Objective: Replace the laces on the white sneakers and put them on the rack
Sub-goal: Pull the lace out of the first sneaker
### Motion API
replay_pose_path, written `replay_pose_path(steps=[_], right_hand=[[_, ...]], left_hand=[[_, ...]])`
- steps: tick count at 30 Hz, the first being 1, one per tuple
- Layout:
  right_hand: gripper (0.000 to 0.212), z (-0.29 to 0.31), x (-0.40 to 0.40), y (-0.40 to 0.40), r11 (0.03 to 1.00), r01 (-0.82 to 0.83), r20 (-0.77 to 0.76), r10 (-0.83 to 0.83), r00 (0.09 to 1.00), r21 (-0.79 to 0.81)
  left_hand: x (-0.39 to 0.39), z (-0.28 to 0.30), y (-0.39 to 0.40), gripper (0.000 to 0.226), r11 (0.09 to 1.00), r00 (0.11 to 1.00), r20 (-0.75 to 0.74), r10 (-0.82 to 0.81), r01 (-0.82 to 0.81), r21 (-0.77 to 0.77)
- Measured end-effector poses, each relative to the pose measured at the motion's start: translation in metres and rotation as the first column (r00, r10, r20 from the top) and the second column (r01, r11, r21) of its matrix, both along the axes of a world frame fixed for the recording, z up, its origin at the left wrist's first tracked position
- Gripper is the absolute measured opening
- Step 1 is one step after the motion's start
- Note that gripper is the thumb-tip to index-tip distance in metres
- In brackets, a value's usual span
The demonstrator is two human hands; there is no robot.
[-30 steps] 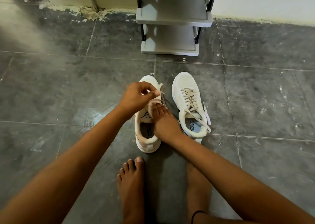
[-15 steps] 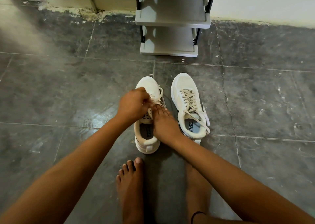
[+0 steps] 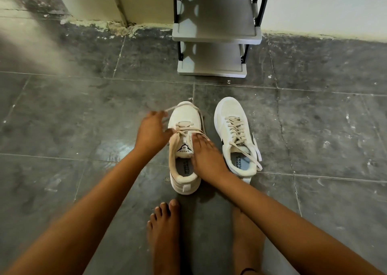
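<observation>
Two white sneakers stand side by side on the dark tiled floor, toes pointing away from me. The left sneaker (image 3: pixel 184 149) is only partly laced, and its beige lace (image 3: pixel 188 130) lies loose across the tongue and over the toe. My left hand (image 3: pixel 151 131), blurred, is at the shoe's left side and pinches a strand of that lace, which runs up past its fingers. My right hand (image 3: pixel 206 153) lies flat with straight fingers on the shoe's right side and tongue. The right sneaker (image 3: pixel 235 136) is fully laced, its lace ends trailing to the right.
A grey shoe rack (image 3: pixel 215 36) with black posts stands against the wall straight ahead, both visible shelves bare. My two bare feet (image 3: pixel 165 232) rest on the floor just behind the left sneaker. The wall base at the back left is chipped.
My left hand has pulled away to the left of the shoe, drawing the lace out with it. My right hand has flattened onto the shoe. The view has dipped slightly.
</observation>
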State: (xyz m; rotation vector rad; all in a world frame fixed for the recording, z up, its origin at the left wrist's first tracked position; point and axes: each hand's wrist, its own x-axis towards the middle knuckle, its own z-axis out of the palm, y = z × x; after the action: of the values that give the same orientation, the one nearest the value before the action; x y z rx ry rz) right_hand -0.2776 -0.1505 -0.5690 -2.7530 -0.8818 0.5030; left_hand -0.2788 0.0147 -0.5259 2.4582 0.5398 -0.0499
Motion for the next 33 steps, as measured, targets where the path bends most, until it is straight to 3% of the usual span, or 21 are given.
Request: replay_pose_path(steps=[4, 6, 9, 14, 17, 19, 22, 23, 24, 26, 28, 31, 33], right_hand=[[0.065, 0.012, 0.007, 0.000, 0.994, 0.015, 0.035, -0.019, 0.999, 0.108], [0.060, 0.016, 0.015, 0.003, 0.993, -0.021, 0.092, 0.010, 0.996, 0.115], [0.054, 0.021, 0.023, 0.007, 0.996, -0.087, 0.163, 0.087, 0.983, -0.008], [0.042, 0.026, 0.031, 0.019, 0.993, -0.086, 0.193, 0.101, 0.976, -0.085], [0.029, 0.023, 0.041, 0.027, 0.985, 0.128, -0.092, -0.118, 0.989, 0.118], [0.023, 0.018, 0.044, 0.034, 0.885, 0.378, -0.374, -0.265, 0.889, 0.272], [0.027, 0.017, 0.039, 0.037, 0.676, 0.616, -0.646, -0.267, 0.716, 0.404], [0.028, 0.018, 0.038, 0.033, 0.675, 0.608, -0.635, -0.261, 0.727, 0.419], [0.028, 0.019, 0.038, 0.028, 0.744, 0.526, -0.546, -0.262, 0.796, 0.411], [0.033, 0.025, 0.041, 0.018, 0.953, 0.216, -0.166, -0.182, 0.969, 0.213], [0.037, 0.032, 0.041, 0.016, 1.000, 0.002, 0.133, -0.004, 0.991, 0.017], [0.030, 0.030, 0.041, 0.024, 0.993, -0.084, 0.288, 0.104, 0.952, -0.082], [0.024, 0.031, 0.046, 0.028, 0.996, 0.016, 0.203, -0.034, 0.979, 0.090]], left_hand=[[-0.017, -0.010, -0.013, 0.038, 0.987, 0.972, -0.185, -0.146, 0.156, 0.042], [-0.021, -0.015, -0.015, 0.030, 0.983, 0.978, -0.145, -0.147, 0.161, 0.089], [-0.021, -0.017, -0.014, 0.026, 0.984, 0.987, -0.086, -0.133, 0.141, 0.106], [-0.023, -0.023, -0.017, 0.033, 0.935, 0.966, -0.151, -0.210, 0.244, 0.258], [-0.023, -0.027, -0.023, 0.027, 0.857, 0.929, -0.235, -0.287, 0.359, 0.371], [-0.021, -0.028, -0.025, 0.024, 0.832, 0.910, -0.259, -0.323, 0.403, 0.382], [-0.020, -0.029, -0.026, 0.027, 0.844, 0.912, -0.243, -0.332, 0.402, 0.355], [-0.020, -0.029, -0.025, 0.028, 0.854, 0.917, -0.235, -0.324, 0.390, 0.344], [-0.020, -0.029, -0.023, 0.029, 0.866, 0.922, -0.223, -0.318, 0.378, 0.328], [-0.022, -0.029, -0.020, 0.031, 0.890, 0.932, -0.186, -0.310, 0.353, 0.287], [-0.024, -0.027, -0.016, 0.036, 0.905, 0.940, -0.141, -0.309, 0.337, 0.261], [-0.028, -0.027, -0.013, 0.039, 0.912, 0.946, -0.121, -0.300, 0.322, 0.256], [-0.027, -0.026, -0.013, 0.036, 0.900, 0.940, -0.144, -0.308, 0.337, 0.276]])
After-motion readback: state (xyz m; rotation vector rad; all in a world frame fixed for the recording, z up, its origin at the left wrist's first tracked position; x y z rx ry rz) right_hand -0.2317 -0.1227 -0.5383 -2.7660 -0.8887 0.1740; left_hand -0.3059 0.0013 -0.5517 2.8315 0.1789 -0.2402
